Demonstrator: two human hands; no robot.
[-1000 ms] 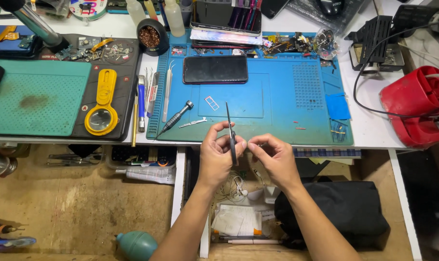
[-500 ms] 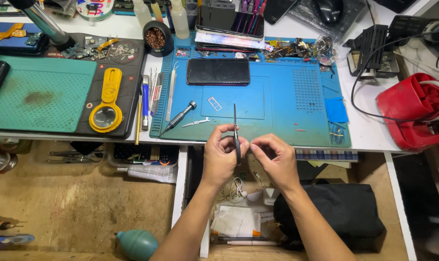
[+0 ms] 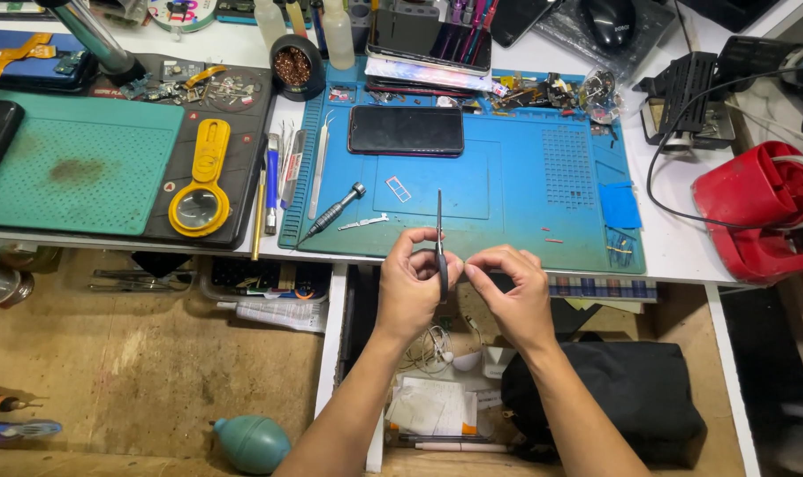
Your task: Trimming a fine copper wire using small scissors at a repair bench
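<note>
1. The white surface (image 3: 684,252) fills the upper frame, with a blue mat (image 3: 525,194) at its centre.
2. A dark phone (image 3: 406,131) lies on the mat's upper part.
3. The left hand (image 3: 412,287), fingers closed, pinches black tweezers (image 3: 439,231) upright at lower centre.
4. The right hand (image 3: 507,287) pinches shut beside the tweezers; whatever tiny part it grips is hidden.
5. Judged: a small part is being passed to the tweezers; next calls for a steady, fine grip.

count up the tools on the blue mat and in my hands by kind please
Tweezers: 2, one held in the left hand, tweezers, one at the blue mat edge
Screwdriver: 1
Phone: 1
Total: 4
</note>
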